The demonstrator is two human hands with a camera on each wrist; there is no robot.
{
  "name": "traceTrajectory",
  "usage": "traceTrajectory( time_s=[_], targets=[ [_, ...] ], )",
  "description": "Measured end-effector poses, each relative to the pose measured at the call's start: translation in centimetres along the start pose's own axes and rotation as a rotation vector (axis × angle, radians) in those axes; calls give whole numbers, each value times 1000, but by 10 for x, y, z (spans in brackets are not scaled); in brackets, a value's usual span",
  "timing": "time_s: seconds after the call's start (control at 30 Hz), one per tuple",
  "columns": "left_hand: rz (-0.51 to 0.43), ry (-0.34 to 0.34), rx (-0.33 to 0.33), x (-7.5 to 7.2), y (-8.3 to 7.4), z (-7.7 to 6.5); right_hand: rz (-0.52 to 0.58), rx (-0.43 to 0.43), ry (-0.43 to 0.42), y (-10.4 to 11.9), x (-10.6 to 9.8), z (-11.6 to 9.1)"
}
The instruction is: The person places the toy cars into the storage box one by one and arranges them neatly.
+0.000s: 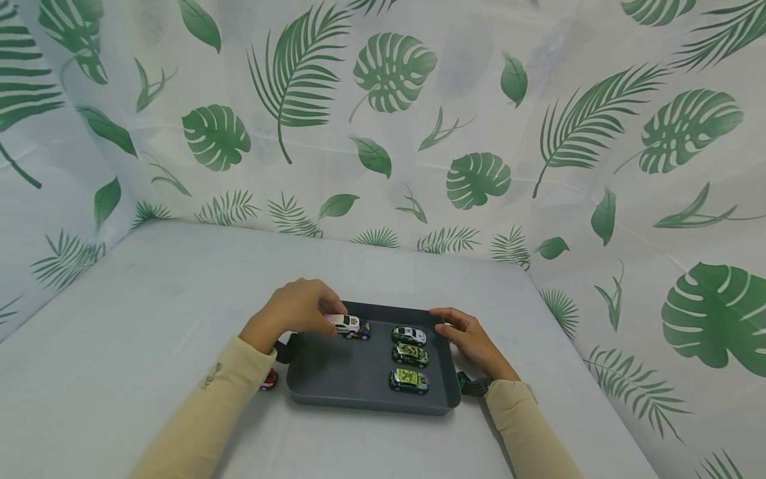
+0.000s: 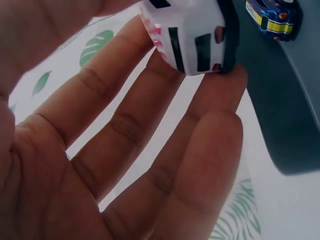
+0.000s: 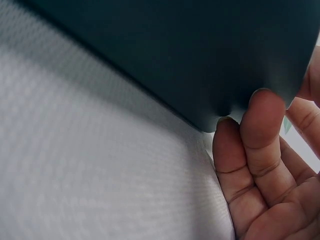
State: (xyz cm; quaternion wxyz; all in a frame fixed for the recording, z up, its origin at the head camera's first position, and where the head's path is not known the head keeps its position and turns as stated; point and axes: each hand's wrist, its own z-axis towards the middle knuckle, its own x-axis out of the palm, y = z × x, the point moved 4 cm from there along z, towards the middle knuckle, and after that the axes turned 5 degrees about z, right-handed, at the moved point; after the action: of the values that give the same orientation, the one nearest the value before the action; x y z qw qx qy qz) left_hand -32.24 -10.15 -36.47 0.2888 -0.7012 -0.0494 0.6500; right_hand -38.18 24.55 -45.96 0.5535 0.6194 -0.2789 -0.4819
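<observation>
My left hand (image 1: 302,306) pinches a white toy car (image 1: 345,324) with pink markings, above the far left part of a dark grey tray (image 1: 353,400). In the left wrist view, fingertips support the white car from one side. Just beyond it in the head view, a dark blue toy car (image 1: 364,330) with yellow trim stands in the tray, partly hidden. My right hand (image 1: 469,339) grips the tray at its far right corner, with the thumb over the rim and fingertips against the outer wall, as the right wrist view shows.
Along the tray's right side stand a white and green toy car (image 1: 409,335), a camouflage-patterned one (image 1: 410,355) and a yellow-green one (image 1: 409,380). A red toy car (image 1: 270,379) sits on the white table (image 1: 179,299) left of the tray, partly behind the left sleeve. A leaf-patterned curtain (image 1: 323,166) hangs behind.
</observation>
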Motion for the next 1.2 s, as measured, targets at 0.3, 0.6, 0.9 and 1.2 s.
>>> traceTrajectory(
  time_s=[0.3, 0.6, 0.9, 1.2],
  targets=[
    [87, -8, -3, 10, -14, 6, 9, -1, 1, -1, 0, 0],
    [147, -12, 6, 23, -22, 13, 6, 4, -5, 0, 0, 0],
    [163, -3, -15, 34, -23, 20, -3, 6, -12, 1, 0, -1],
    [206, 11, -32, 44, -25, 24, -19, 22, -28, 2, 0, -2]
  ],
)
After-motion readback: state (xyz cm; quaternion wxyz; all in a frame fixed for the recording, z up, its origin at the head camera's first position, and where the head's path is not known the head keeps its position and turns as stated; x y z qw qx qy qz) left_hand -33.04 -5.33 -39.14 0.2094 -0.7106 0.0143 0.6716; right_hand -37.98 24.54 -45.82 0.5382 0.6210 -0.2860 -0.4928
